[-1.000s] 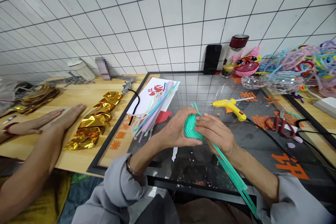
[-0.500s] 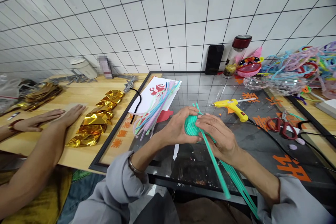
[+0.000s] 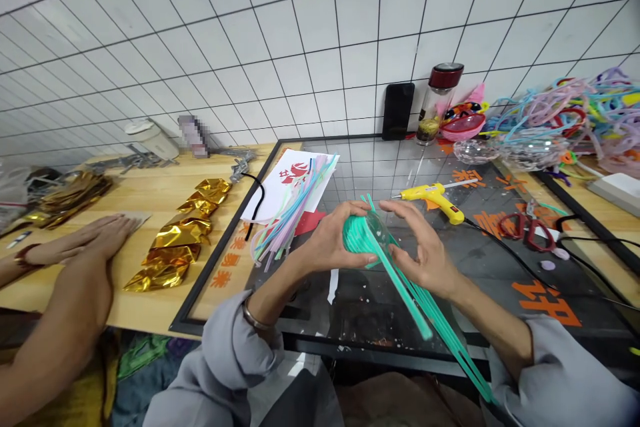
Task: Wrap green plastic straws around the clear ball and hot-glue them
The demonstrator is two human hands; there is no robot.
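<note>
My left hand (image 3: pixel 333 240) is wrapped round a clear ball wound with teal pipe cleaners (image 3: pixel 361 237), held above the glass table top. My right hand (image 3: pixel 423 250) sits against the ball's right side, fingers curled and pinching the teal strands. Several long teal pipe cleaner ends (image 3: pixel 430 317) trail from the ball down toward my lap.
A yellow glue gun (image 3: pixel 435 197), red scissors (image 3: pixel 520 227) and a bundle of pastel pipe cleaners (image 3: pixel 295 207) on white paper lie on the black-framed glass table (image 3: pixel 215 280). Gold foil pieces (image 3: pixel 183 233) lie on the wooden table, where another person's hands (image 3: pixel 85 240) rest flat.
My right hand has opened out a little and shifted around the ball's right side, and one teal strand now crosses the ball's front. The other person's hands slid slightly left.
</note>
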